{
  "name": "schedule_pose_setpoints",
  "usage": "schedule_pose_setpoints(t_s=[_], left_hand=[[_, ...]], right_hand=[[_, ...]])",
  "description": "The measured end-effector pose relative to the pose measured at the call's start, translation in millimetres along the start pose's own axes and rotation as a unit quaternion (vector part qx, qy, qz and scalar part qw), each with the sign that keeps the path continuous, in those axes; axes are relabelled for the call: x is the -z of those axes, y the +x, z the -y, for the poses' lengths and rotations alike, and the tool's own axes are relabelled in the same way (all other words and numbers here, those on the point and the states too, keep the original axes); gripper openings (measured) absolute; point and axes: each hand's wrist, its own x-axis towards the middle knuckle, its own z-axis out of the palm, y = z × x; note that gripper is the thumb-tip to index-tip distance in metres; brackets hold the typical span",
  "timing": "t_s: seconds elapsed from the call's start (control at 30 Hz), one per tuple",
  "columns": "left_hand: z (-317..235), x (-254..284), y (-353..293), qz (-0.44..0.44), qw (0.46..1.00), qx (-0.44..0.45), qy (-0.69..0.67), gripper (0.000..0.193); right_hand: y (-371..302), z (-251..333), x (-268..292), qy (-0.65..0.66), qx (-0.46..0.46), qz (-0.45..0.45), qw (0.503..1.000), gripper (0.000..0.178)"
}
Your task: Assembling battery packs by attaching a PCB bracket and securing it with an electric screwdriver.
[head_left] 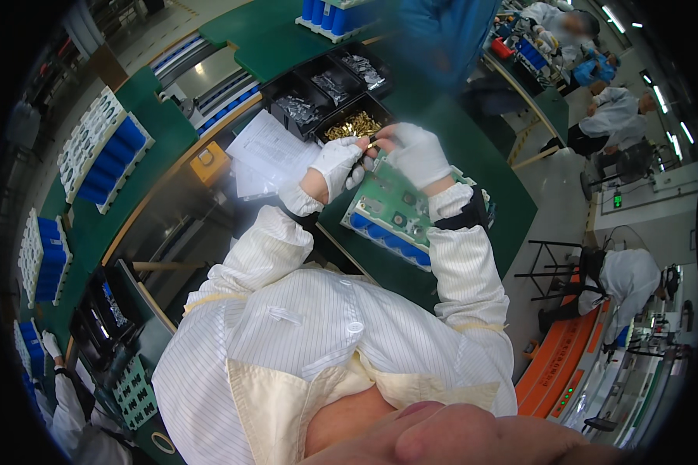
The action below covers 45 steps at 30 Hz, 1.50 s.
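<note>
My left hand (338, 166), in a white glove with bare fingertips, is closed in a pinch. My right hand (416, 153), gloved the same way, meets it fingertip to fingertip. Something small and dark with a brassy glint lies between the fingers, too small to name. Just beyond the fingertips is a black bin of small brass-coloured parts (354, 125). Below my hands, a block of blue cylindrical cells (388, 239) in a white frame bears a green board (399, 203) on top. My right wrist is over the board's right part.
Black bins of silver metal parts (298, 108) adjoin the brass ones. Paper sheets (267, 151) lie left, beside a yellow-orange box (209, 162). More blue cell blocks (105, 151) line the left bench. A person in blue (446, 35) stands across the green table (512, 203).
</note>
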Motion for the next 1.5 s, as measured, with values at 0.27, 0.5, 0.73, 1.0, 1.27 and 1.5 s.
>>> schedule_pose_setpoints(t_s=[0.27, 0.5, 0.73, 1.0, 1.27, 1.5], left_hand=[[-3.3, -4.4, -2.3, 0.001, 1.000, -0.007, -0.015, 0.030], [0.4, 2.9, 1.1, 0.026, 0.999, -0.036, 0.007, 0.025], [-7.9, -11.6, -4.5, -0.003, 1.000, -0.016, -0.011, 0.029], [0.8, 7.8, 1.9, 0.081, 0.994, 0.002, -0.077, 0.019], [-3.2, 0.9, -1.2, 0.043, 0.999, -0.016, -0.015, 0.024], [-3.5, -6.3, -5.6, 0.042, 0.997, -0.009, -0.063, 0.022]], right_hand=[[-1.0, 1.2, 2.0, 0.035, 0.055, 0.006, 0.998, 0.017], [0.0, 1.5, 2.8, 0.022, 0.094, -0.009, 0.995, 0.018], [0.1, -0.6, 2.9, 0.011, 0.115, -0.014, 0.993, 0.018], [-0.2, 1.8, 3.7, 0.018, 0.107, -0.011, 0.994, 0.018], [-0.6, 0.9, 3.2, 0.028, 0.101, -0.004, 0.994, 0.018], [1.4, -3.8, 3.3, 0.004, 0.105, -0.005, 0.994, 0.014]])
